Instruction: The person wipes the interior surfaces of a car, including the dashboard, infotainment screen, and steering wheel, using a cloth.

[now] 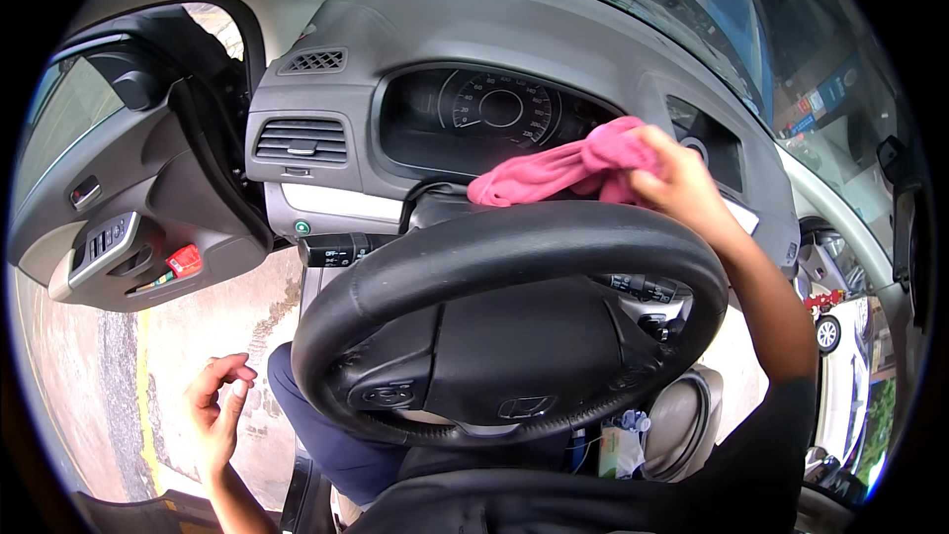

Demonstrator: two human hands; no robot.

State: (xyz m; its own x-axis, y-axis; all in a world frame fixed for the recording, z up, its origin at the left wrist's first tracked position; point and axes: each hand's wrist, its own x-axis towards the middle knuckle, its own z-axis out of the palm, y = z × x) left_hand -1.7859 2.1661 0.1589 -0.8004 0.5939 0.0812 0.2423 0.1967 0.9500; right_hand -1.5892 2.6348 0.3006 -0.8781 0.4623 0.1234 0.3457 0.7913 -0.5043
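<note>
My right hand (671, 170) grips a crumpled pink cloth (556, 170) behind the top of the black steering wheel (511, 245). The cloth trails left along the lower right edge of the instrument cluster (500, 111) and covers part of it. My left hand (219, 408) is raised at the lower left, beside my left leg, with its fingers curled loosely and the thumb apart; nothing is in it. Below it, through the doorway, shows the concrete ground.
The driver's door (141, 193) stands open at the left, with a red packet (185, 260) in its pocket. A control stalk (334, 250) juts out left of the wheel. The grey dashboard (511, 15) lies under the windscreen. A bottle and a carton (612, 452) are below, right of my legs.
</note>
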